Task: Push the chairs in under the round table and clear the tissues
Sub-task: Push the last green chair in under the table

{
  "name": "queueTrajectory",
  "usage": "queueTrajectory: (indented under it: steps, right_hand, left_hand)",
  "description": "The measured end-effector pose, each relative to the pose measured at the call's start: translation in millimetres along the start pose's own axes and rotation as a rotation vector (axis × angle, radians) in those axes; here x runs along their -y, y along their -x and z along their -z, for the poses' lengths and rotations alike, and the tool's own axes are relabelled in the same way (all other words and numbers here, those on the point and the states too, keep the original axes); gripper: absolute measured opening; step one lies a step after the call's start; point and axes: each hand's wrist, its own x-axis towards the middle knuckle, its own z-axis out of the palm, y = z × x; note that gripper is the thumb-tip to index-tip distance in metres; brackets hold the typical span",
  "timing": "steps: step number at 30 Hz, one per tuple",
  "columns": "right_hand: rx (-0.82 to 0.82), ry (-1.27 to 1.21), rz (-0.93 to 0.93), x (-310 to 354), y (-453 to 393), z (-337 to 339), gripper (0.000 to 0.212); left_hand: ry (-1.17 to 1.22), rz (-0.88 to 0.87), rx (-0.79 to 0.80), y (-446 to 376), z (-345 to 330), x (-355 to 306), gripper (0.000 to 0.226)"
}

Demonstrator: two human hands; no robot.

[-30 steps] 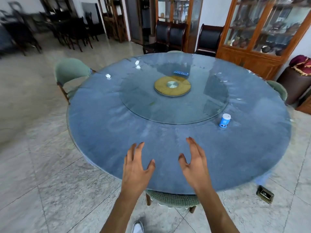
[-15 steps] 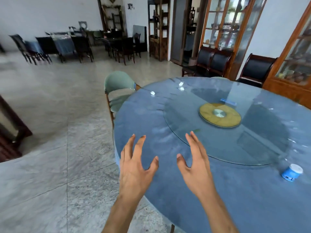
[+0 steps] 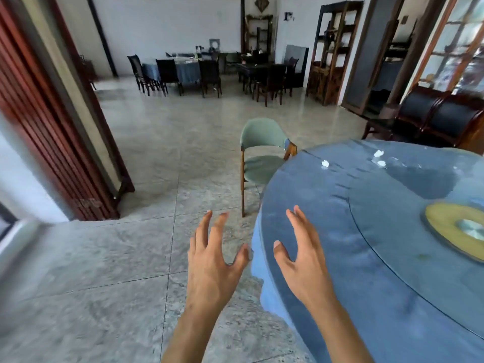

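Observation:
The round table [image 3: 327,221] with a blue cloth and a glass turntable fills the right side. A green chair [image 3: 262,153] stands at its far left edge, pulled out, its seat partly under the rim. Three crumpled white tissues lie on the cloth beyond it: one tissue [image 3: 325,164] nearer the edge and two tissues [image 3: 379,158] further right. My left hand [image 3: 212,260] hovers over the floor beside the table's edge, fingers spread, holding nothing. My right hand [image 3: 301,258] hovers above the cloth, fingers also spread and empty.
A dark red folding door [image 3: 60,121] stands at the left. Tiled floor [image 3: 157,153] stretches toward dark dining tables and chairs [image 3: 209,72] at the back. Black chairs [image 3: 429,113] and wooden cabinets line the right wall. A yellow hub [image 3: 455,229] marks the turntable's middle.
The view has swung left and moved along the table's edge toward the green chair. Both hands stay raised and empty. The blue cup has left the view.

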Motion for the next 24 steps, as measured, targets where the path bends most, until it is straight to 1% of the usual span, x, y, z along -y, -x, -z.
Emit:
queueTrajectory:
  steps: [5, 10, 17, 20, 24]
  right_hand:
    - [0.056, -0.034, 0.031, 8, -48, -43, 0.063]
    - [0.079, -0.064, 0.052, -6, -110, -86, 0.063]
    - [0.096, -0.076, 0.063, -40, -235, -141, 0.063]
    - [0.080, -0.074, 0.068, -52, -289, -158, 0.064]
    - [0.109, -0.089, 0.056, -67, -351, -178, 0.064]
  left_hand:
    - [-0.037, 0.027, -0.046, -42, 10, 36, 0.067]
    - [-0.069, 0.033, -0.055, -99, -5, 71, 0.068]
    - [-0.084, 0.037, -0.041, -225, -51, 109, 0.066]
    - [-0.107, 0.029, -0.036, -279, -69, 120, 0.066]
    - [-0.118, 0.028, -0.039, -342, -92, 134, 0.066]
